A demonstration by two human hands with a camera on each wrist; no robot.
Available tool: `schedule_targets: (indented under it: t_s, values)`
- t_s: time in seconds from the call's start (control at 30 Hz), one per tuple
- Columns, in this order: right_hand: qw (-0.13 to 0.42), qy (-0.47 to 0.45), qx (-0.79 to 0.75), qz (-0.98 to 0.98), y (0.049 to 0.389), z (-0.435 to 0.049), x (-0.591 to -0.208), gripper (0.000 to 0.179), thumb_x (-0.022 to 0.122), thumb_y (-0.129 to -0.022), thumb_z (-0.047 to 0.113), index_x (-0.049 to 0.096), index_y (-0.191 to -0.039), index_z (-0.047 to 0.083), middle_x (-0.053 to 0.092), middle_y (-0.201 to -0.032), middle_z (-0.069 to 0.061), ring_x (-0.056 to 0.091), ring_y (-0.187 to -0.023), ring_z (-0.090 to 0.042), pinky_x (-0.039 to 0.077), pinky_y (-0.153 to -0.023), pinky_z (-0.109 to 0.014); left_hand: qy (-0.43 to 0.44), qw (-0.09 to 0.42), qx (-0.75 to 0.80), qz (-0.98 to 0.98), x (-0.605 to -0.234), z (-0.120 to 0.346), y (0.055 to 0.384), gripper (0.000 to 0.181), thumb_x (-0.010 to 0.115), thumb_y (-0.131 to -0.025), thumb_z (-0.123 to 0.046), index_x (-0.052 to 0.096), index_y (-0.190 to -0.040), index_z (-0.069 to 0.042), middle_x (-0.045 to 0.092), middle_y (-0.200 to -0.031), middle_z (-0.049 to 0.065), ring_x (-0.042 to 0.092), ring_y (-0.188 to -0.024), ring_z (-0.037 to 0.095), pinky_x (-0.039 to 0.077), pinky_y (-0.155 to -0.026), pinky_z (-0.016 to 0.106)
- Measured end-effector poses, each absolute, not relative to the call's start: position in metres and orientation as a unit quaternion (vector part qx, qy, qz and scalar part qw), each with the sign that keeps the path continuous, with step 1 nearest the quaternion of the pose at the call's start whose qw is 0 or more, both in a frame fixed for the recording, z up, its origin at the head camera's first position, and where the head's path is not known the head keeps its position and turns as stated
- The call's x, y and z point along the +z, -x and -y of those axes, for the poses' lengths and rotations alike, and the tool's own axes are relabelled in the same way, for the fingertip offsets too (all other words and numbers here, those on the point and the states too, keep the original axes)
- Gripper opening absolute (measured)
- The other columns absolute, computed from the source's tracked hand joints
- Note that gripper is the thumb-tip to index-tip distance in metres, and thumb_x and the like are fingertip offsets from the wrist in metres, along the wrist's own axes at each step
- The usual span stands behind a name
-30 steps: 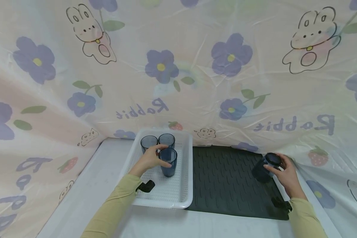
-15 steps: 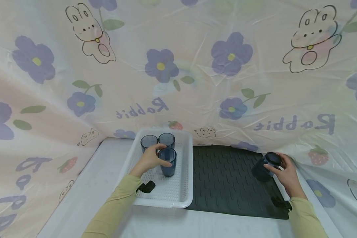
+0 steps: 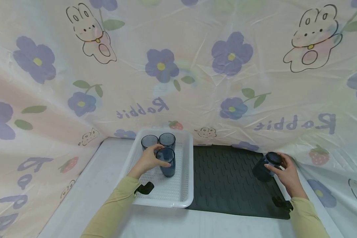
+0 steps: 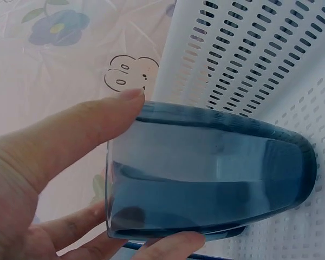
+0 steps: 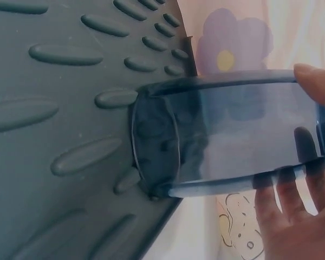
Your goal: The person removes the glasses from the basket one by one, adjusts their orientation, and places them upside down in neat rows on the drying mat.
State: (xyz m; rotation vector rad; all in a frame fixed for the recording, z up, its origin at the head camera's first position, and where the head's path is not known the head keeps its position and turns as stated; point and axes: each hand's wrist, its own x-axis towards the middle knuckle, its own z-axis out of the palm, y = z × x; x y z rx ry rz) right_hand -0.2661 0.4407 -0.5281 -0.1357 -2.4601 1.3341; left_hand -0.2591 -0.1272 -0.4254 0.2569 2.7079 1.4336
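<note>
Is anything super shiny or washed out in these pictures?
Head view: faint shine along creases of the pale, flower-printed plastic curtain; left wrist view: no harsh glare on the see-through blue round tumbler; right wrist view: the curtain looks washed out, much brighter than the dark grey, ridged mat.

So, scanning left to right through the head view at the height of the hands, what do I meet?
Left hand → the glass it holds → the white tray's right rim → bare black mat → the other held glass → right hand.
</note>
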Motion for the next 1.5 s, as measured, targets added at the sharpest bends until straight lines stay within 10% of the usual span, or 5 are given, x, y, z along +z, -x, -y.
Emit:
schedule_targets:
  t_s: [0.6, 0.87, 1.5]
  values:
    - [0.153, 0.080, 0.494, 0.852, 0.247, -0.415, -0.498, 0.075, 0.076, -0.083, 0.032, 0.037, -0.146, 0.021, 0.043, -0.142, -0.010, 0.038, -0.121, -0.033, 0.041, -0.097, -0.048, -0.042, 0.038, 0.490, -0.870, -0.431, 0.133, 0.254, 0.082, 0.092, -0.062, -0.028, 0.051, -0.131, -0.010, 0.049, -0.131, 0.016, 0.049, -0.116, 0.034, 0.052, -0.084, 0.046]
    - [0.140, 0.068, 0.489, 0.858, 0.232, -0.396, -0.475, 0.074, 0.071, -0.089, 0.028, 0.031, -0.148, 0.008, 0.037, -0.140, -0.022, 0.035, -0.120, -0.037, 0.038, -0.097, -0.061, -0.025, 0.061, 0.523, -0.850, -0.433, 0.138, 0.253, 0.082, 0.091, -0.064, -0.027, 0.048, -0.130, -0.008, 0.046, -0.128, 0.019, 0.060, -0.086, 0.028, 0.057, -0.072, 0.043]
    - [0.135, 0.072, 0.491, 0.857, 0.233, -0.397, -0.476, 0.076, 0.071, -0.088, 0.030, 0.029, -0.149, 0.010, 0.034, -0.143, -0.021, 0.033, -0.123, -0.039, 0.037, -0.098, -0.062, -0.010, 0.083, 0.552, -0.830, -0.431, 0.141, 0.253, 0.086, 0.090, -0.066, -0.024, 0.048, -0.139, -0.013, 0.040, -0.133, 0.023, 0.062, -0.084, 0.027, 0.058, -0.071, 0.035]
